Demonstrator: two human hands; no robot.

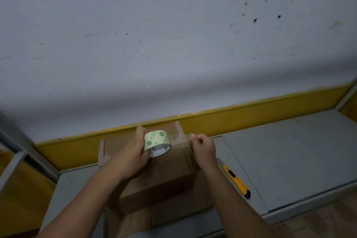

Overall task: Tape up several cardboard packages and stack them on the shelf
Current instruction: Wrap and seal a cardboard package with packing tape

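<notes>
Left hand point(133, 152) grips the tape roll point(157, 141) over the cardboard box point(164, 172), at its far edge. Right hand point(204, 149), just beside, pinches the pulled-out tape strip point(180, 138). The box sits on the grey shelf point(289, 150), with a yellow utility knife point(236, 179) lying to its right.

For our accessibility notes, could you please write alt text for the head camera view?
A person's left hand grips a tape roll while the right hand pinches its free end, stretching a strip over a cardboard box on a grey shelf. A yellow utility knife lies on the shelf right of the box.
</notes>
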